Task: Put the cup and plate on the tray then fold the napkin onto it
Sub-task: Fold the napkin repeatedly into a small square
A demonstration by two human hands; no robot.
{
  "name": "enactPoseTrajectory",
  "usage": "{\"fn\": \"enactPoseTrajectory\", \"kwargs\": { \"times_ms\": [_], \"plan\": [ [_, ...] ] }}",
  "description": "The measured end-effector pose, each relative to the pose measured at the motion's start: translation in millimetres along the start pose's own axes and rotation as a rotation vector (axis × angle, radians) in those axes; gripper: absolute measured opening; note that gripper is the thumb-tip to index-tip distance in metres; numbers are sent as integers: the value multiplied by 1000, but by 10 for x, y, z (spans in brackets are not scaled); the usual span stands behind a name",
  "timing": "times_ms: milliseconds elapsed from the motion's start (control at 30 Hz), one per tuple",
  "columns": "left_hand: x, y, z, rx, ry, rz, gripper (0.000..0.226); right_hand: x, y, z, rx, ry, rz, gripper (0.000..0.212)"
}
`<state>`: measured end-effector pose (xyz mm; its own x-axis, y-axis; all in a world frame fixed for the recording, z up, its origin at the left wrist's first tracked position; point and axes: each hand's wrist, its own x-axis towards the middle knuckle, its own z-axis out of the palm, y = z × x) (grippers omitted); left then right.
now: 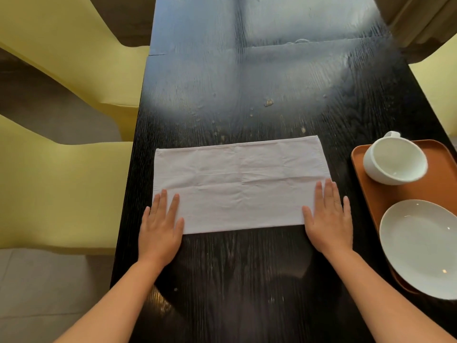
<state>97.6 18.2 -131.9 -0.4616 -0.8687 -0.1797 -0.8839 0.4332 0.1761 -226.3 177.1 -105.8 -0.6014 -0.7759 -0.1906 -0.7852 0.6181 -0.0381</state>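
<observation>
A white napkin [239, 184] lies flat on the dark table as a wide rectangle, folded once along its near edge. My left hand [160, 226] rests palm down on its near left corner, fingers spread. My right hand [327, 216] lies flat on the near right corner. Neither hand grips anything. On the right stands an orange tray [405, 194]. A white cup [394, 160] sits at the tray's far end, tilted toward me, handle pointing away. A white plate [422, 246] rests on the tray's near end, overhanging its near edge.
The dark wooden table [247, 280] runs away from me, with crumbs [269, 103] in the middle beyond the napkin. Two yellow chairs [59, 194] stand along the left side. Another yellow chair [440, 80] is at the far right.
</observation>
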Motion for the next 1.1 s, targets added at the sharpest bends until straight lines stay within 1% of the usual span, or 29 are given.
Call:
{"fn": "enactPoseTrajectory", "kwargs": {
  "times_ms": [67, 133, 167, 200, 267, 367, 433, 500, 600, 733, 800, 867, 933, 1000, 1100],
  "plan": [
    [-11, -54, -13, -6, -19, -1, 65, -11, -9, -22, 18, -1, 49, 70],
    [-34, -34, -50, 9, -27, -66, 68, -44, -27, -49, 74, 2, 108, 71],
    [-46, 25, -75, 17, 6, -105, 68, -74, -31, -65, 118, 6, 146, 71],
    [-54, 134, -102, 14, 56, -107, 68, -112, -38, -77, 165, 12, 178, 70],
    [-43, 499, -147, -28, 127, 10, 66, -201, -72, -84, 265, 31, 204, 69],
    [93, 1219, -121, -70, 127, 270, 64, -284, -172, -127, 415, 75, 240, 63],
    [198, 1620, -53, -63, 92, 340, 63, -295, -202, -179, 411, 119, 284, 61],
    [253, 1842, 62, -49, 35, 342, 62, -276, -172, -242, 375, 147, 343, 59],
    [288, 1907, 245, -8, -39, 325, 60, -228, -99, -303, 378, 138, 393, 54],
    [298, 1900, 293, 19, -29, 323, 60, -142, -59, -349, 430, 129, 376, 38],
    [295, 1907, 277, 10, -30, 325, 60, -110, -47, -372, 435, 126, 413, 35],
    [292, 1909, 264, 1, -39, 326, 61, -78, -32, -402, 501, 108, 499, 32],
    [284, 1907, 254, 1, -44, 326, 62, -47, -33, -435, 602, 83, 556, 21],
    [291, 1902, 264, 2, -40, 323, 62, -39, -60, -473, 689, 89, 548, 17],
    [292, 1909, 257, 3, -51, 320, 62, -79, -120, -569, 770, 174, 493, 16]
  ]
}}
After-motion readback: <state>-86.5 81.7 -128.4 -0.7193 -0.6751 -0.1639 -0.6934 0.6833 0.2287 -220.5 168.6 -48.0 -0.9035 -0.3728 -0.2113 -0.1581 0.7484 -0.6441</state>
